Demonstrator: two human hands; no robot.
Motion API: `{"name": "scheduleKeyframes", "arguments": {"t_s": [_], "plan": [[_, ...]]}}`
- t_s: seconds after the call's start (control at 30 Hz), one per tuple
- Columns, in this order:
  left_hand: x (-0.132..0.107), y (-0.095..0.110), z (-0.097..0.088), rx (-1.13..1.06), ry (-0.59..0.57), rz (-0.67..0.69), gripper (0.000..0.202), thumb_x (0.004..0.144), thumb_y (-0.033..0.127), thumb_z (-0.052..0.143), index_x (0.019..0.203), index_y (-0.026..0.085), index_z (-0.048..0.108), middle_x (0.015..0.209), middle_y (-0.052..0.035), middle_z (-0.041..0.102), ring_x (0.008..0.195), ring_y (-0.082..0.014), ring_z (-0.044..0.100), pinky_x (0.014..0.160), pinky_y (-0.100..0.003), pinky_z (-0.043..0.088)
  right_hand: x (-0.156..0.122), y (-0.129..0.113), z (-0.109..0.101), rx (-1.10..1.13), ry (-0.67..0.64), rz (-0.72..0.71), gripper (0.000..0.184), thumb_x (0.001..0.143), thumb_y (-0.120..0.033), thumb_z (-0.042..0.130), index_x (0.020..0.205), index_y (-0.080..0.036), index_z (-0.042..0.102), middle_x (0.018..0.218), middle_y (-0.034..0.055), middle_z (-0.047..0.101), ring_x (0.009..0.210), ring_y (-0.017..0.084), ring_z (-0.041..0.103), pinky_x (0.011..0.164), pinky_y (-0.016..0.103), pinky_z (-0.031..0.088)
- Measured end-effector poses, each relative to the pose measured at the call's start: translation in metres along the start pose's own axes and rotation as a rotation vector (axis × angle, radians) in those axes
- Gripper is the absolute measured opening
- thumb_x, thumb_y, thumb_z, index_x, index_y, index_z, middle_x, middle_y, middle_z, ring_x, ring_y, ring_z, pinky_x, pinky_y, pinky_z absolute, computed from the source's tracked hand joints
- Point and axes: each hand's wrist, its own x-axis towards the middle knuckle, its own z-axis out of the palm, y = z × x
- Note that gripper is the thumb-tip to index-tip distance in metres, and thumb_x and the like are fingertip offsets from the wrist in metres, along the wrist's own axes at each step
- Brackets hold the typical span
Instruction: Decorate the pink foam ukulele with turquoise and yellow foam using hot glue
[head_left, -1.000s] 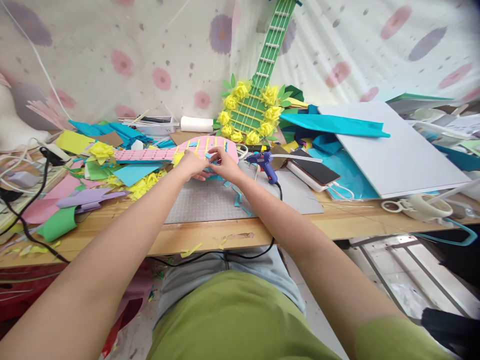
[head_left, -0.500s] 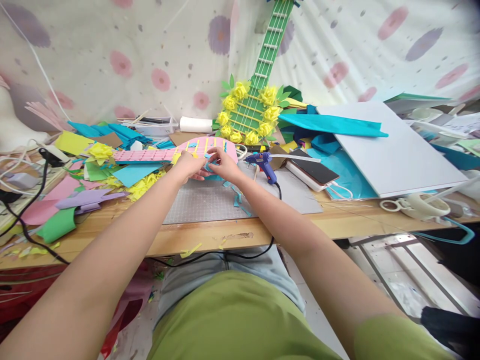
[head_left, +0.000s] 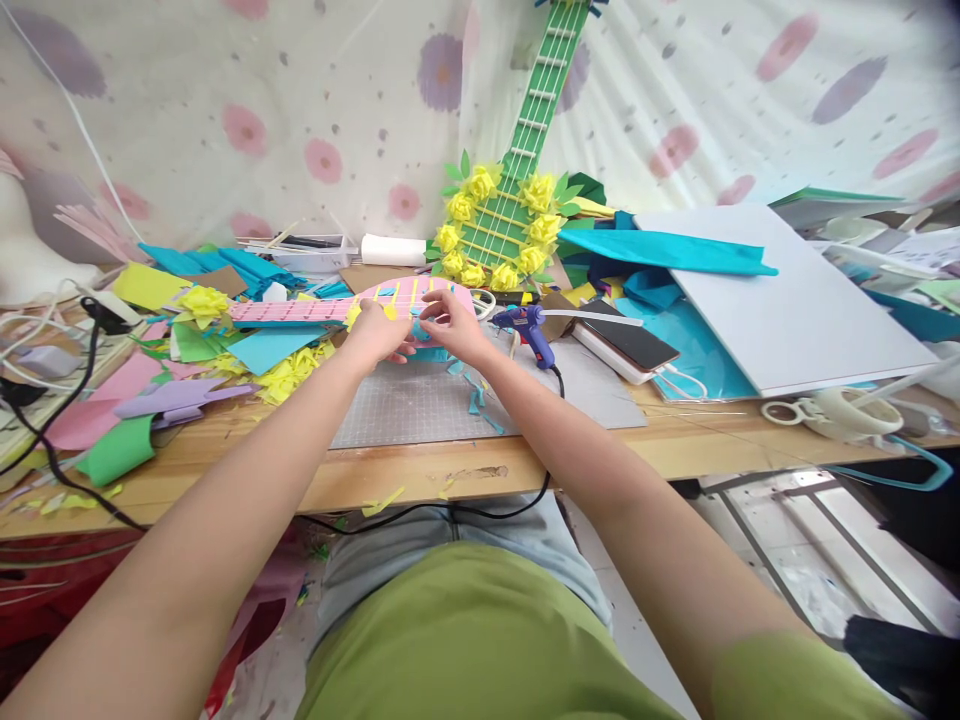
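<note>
A pink paper guitar (head_left: 315, 308) with yellow strings lies flat on the wooden table (head_left: 420, 468), its round body toward the middle. Both my hands meet at that body. My left hand (head_left: 379, 334) has its fingers curled and pinched on a small teal paper piece (head_left: 420, 330) at the guitar's lower edge. My right hand (head_left: 454, 325) pinches the same teal piece from the right, fingers bent together. More teal strips (head_left: 474, 392) trail below the hands onto a grey cutting mat (head_left: 409, 405).
A blue glue gun (head_left: 531, 328) lies just right of my hands, its black cord running off the table edge. A green paper guitar (head_left: 517, 170) with yellow flowers leans on the backdrop. A phone (head_left: 630, 345), a white board (head_left: 787, 295), scissors (head_left: 795, 412) and coloured paper scraps (head_left: 150, 400) surround the mat.
My right hand has shifted slightly up and left over the guitar body; the fingers of both hands keep working the teal piece. Nothing else has moved.
</note>
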Motion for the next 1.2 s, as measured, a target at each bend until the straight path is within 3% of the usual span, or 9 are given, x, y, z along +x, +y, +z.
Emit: {"name": "scheduleKeyframes", "arguments": {"t_s": [0.1, 0.17, 0.23, 0.33, 0.5, 0.7, 0.83, 1.0, 1.2], "plan": [[-0.007, -0.007, -0.001, 0.171, 0.233, 0.332, 0.052, 0.071, 0.016, 0.059, 0.12, 0.016, 0.041, 0.078, -0.0043, 0.067, 0.069, -0.0197, 0.065, 0.066, -0.031, 0.05, -0.011, -0.006, -0.015, -0.063, 0.087, -0.034, 0.03, 0.072, -0.022, 0.053, 0.102, -0.02, 0.049, 0.092, 0.0039, 0.062, 0.088, 0.016, 0.058, 0.082, 0.033, 0.045], [-0.015, -0.014, 0.005, 0.273, 0.32, 0.53, 0.042, 0.076, 0.019, 0.053, 0.116, 0.019, 0.043, 0.087, -0.0025, 0.067, 0.078, -0.0178, 0.065, 0.071, -0.029, 0.048, -0.023, -0.008, -0.027, -0.15, 0.117, -0.002, 0.027, 0.073, -0.02, 0.052, 0.1, -0.02, 0.051, 0.088, 0.0025, 0.062, 0.083, 0.016, 0.058, 0.079, 0.032, 0.045], [-0.025, -0.024, 0.016, 0.417, 0.246, 0.663, 0.032, 0.079, 0.021, 0.05, 0.111, 0.02, 0.047, 0.089, -0.0012, 0.068, 0.081, -0.017, 0.064, 0.07, -0.028, 0.046, -0.036, -0.007, -0.037, -0.26, 0.095, 0.071, 0.023, 0.072, -0.018, 0.051, 0.095, -0.021, 0.053, 0.082, 0.0003, 0.062, 0.075, 0.015, 0.058, 0.075, 0.031, 0.045], [-0.033, -0.04, 0.038, 0.678, 0.002, 0.797, 0.017, 0.083, 0.023, 0.045, 0.096, 0.02, 0.056, 0.093, -0.0038, 0.069, 0.085, -0.0192, 0.065, 0.067, -0.028, 0.043, -0.053, 0.0, -0.045, -0.392, -0.002, 0.191, 0.018, 0.071, -0.014, 0.053, 0.089, -0.02, 0.055, 0.079, 0.0003, 0.063, 0.074, 0.015, 0.058, 0.071, 0.03, 0.044], [-0.031, -0.057, 0.06, 0.732, -0.059, 0.59, 0.026, 0.084, 0.031, 0.049, 0.107, 0.02, 0.055, 0.095, -0.005, 0.069, 0.086, -0.0222, 0.065, 0.063, -0.03, 0.041, -0.062, 0.013, -0.038, -0.462, -0.073, 0.334, 0.018, 0.073, -0.02, 0.061, 0.089, -0.019, 0.055, 0.083, 0.0028, 0.066, 0.078, 0.017, 0.06, 0.071, 0.03, 0.044], [-0.03, -0.059, 0.061, 0.675, -0.047, 0.496, 0.025, 0.084, 0.034, 0.051, 0.103, 0.021, 0.058, 0.09, -0.0039, 0.069, 0.084, -0.0213, 0.064, 0.064, -0.029, 0.04, -0.057, 0.016, -0.025, -0.388, -0.057, 0.343, 0.023, 0.068, -0.01, 0.059, 0.087, -0.019, 0.052, 0.075, -0.0003, 0.063, 0.075, 0.017, 0.059, 0.07, 0.03, 0.042], [-0.031, -0.063, 0.059, 0.527, -0.036, 0.507, 0.023, 0.079, 0.03, 0.056, 0.101, 0.022, 0.057, 0.08, -0.0003, 0.066, 0.077, -0.0186, 0.063, 0.061, -0.028, 0.039, -0.058, 0.017, -0.025, -0.071, 0.001, 0.361, 0.022, 0.065, -0.012, 0.061, 0.081, -0.02, 0.049, 0.067, -0.0036, 0.057, 0.065, 0.013, 0.055, 0.063, 0.027, 0.04], [-0.033, -0.067, 0.057, 0.144, 0.024, 0.53, 0.023, 0.074, 0.028, 0.061, 0.094, 0.02, 0.054, 0.075, 0.0016, 0.061, 0.064, -0.0118, 0.056, 0.061, -0.025, 0.042, -0.061, 0.012, -0.031, 0.422, 0.043, 0.349, 0.035, 0.056, -0.028, 0.072, 0.082, -0.02, 0.051, 0.064, -0.0064, 0.055, 0.058, 0.008, 0.049, 0.055, 0.022, 0.036], [-0.03, -0.061, 0.067, -0.321, -0.282, 0.275, 0.023, 0.075, 0.031, 0.062, 0.089, 0.017, 0.05, 0.084, -0.0013, 0.06, 0.051, -0.0081, 0.055, 0.04, -0.02, 0.039, -0.059, 0.01, -0.03, 0.64, 0.099, 0.381, 0.039, 0.051, -0.029, 0.076, 0.081, -0.019, 0.053, 0.063, -0.008, 0.052, 0.052, 0.005, 0.043, 0.05, 0.02, 0.032]]}}
